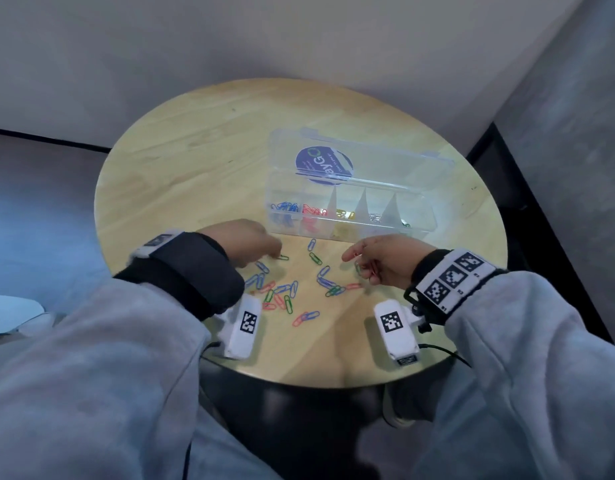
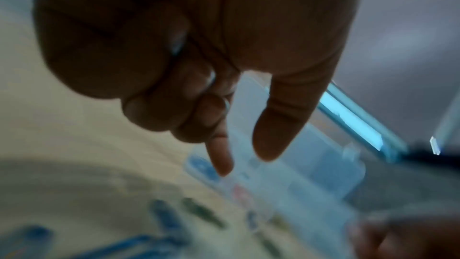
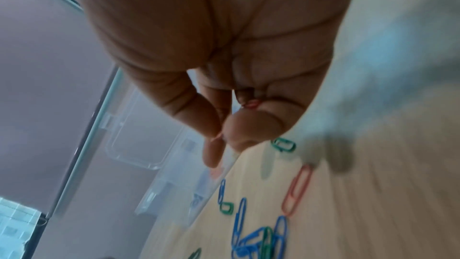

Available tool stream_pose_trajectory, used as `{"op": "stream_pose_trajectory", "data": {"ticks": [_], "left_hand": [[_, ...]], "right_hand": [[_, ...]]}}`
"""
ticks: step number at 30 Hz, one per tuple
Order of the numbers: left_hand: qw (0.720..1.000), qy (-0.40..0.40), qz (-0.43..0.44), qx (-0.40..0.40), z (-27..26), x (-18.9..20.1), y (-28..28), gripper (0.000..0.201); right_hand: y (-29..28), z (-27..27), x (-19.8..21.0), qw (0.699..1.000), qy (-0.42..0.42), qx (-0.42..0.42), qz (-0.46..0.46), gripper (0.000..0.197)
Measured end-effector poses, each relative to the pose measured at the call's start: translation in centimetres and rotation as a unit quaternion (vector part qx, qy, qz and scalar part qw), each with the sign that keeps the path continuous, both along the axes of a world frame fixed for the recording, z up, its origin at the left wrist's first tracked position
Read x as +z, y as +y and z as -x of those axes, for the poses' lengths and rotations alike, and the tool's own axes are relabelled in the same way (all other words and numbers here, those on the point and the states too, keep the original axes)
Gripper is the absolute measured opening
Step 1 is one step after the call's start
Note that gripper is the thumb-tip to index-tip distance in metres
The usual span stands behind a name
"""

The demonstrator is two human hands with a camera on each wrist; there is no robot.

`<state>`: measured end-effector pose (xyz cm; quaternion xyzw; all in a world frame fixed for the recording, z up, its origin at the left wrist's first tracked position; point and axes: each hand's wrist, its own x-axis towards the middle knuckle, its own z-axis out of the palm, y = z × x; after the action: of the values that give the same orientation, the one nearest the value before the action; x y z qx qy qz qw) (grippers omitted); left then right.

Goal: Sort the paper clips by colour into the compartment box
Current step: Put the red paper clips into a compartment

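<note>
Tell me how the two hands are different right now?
The left hand reaches its fingertips down to a green clip lying on the table, while the right hand already holds a red clip tucked in its curled fingers. The left hand is nearer the blue end of the compartment box; the right hand is nearer the other end. Both hover over the loose clips.

Two loose light-grey fleece sleeves (image 1: pixel 102 358), one per arm. Broad black fabric wrist cuff (image 1: pixel 192 268) on the left; black wrist strap bearing a white band of square black-and-white coded markers (image 1: pixel 453 277) on the right. Under each wrist, a white box-shaped camera unit (image 1: pixel 243 327) with one coded marker; thin black cables (image 1: pixel 441 349) trail from them.
</note>
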<state>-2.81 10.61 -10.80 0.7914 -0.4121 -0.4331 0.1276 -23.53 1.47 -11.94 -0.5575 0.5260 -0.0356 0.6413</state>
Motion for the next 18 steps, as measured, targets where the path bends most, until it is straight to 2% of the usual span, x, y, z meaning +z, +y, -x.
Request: {"op": "stream_pose_trajectory", "data": {"ticks": [1, 2, 6, 8, 10, 12, 14, 18], "left_hand": [[0.995, -0.089, 0.0, -0.048, -0.1, -0.3, 0.0, 0.015], [0.988, -0.134, -0.004, -0.075, -0.1, -0.6, 0.1, 0.016], [0.986, -0.142, 0.001, -0.091, 0.4, -1.1, 0.4, 0.01], [0.985, -0.141, 0.004, -0.1, 0.7, -1.4, 0.3, 0.011], [0.984, -0.141, 0.0, -0.111, 0.9, -1.7, 0.3, 0.014], [0.981, -0.15, -0.007, -0.127, 1.0, -2.2, 0.4, 0.016], [0.98, -0.146, -0.008, -0.132, 0.9, -2.5, 0.4, 0.016], [0.981, -0.136, -0.012, -0.139, 0.9, -2.7, 0.3, 0.015]], "right_hand": [[-0.2, 0.3, -0.1, 1.0, 0.006, -0.02, -0.003, 0.03], [-0.3, 0.6, -0.1, 0.999, 0.011, -0.04, -0.012, 0.03], [-0.5, 0.9, 0.2, 0.998, 0.014, -0.054, -0.032, 0.029], [-0.5, 0.9, 0.4, 0.999, 0.025, -0.018, -0.013, 0.025], [-0.7, 0.8, 0.1, 0.994, 0.073, 0.056, 0.052, 0.023], [-0.7, 0.8, 0.0, 0.965, 0.16, 0.155, 0.137, 0.021], [-0.5, 0.5, 0.1, 0.93, 0.225, 0.224, 0.184, 0.02], [0.5, -0.2, -0.5, 0.872, 0.302, 0.28, 0.264, 0.016]]}}
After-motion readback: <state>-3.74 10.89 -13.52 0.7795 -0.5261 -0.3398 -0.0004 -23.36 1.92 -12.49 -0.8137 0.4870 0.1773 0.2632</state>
